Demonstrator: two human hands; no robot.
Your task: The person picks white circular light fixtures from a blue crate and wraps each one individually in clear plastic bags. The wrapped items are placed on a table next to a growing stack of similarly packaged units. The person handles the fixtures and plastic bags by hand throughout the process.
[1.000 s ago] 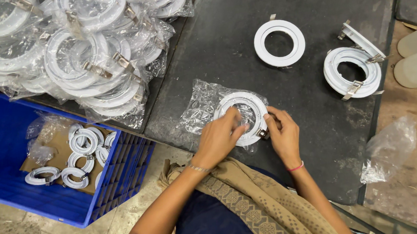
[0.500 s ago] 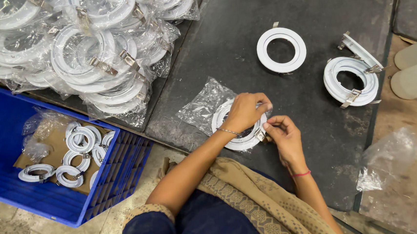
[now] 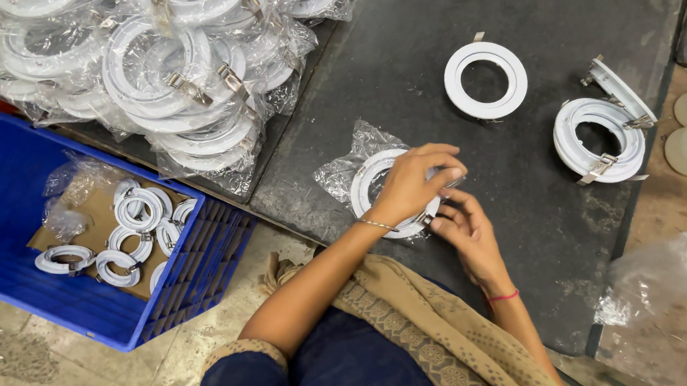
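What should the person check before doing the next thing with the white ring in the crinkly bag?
1. Both hands on the ring: ok. The left hand lies over the white ring, and the right hand touches its near edge.
2. Ring fully out of the clear bag: cannot tell; the hands hide that side.
3. Ring resting flat on the dark mat: ok.
4. Bare mat beside the ring: ok. The plain ring and the stacked rings with clips lie apart from it.
5. Blue crate open: ok; some rings lie on cardboard inside.
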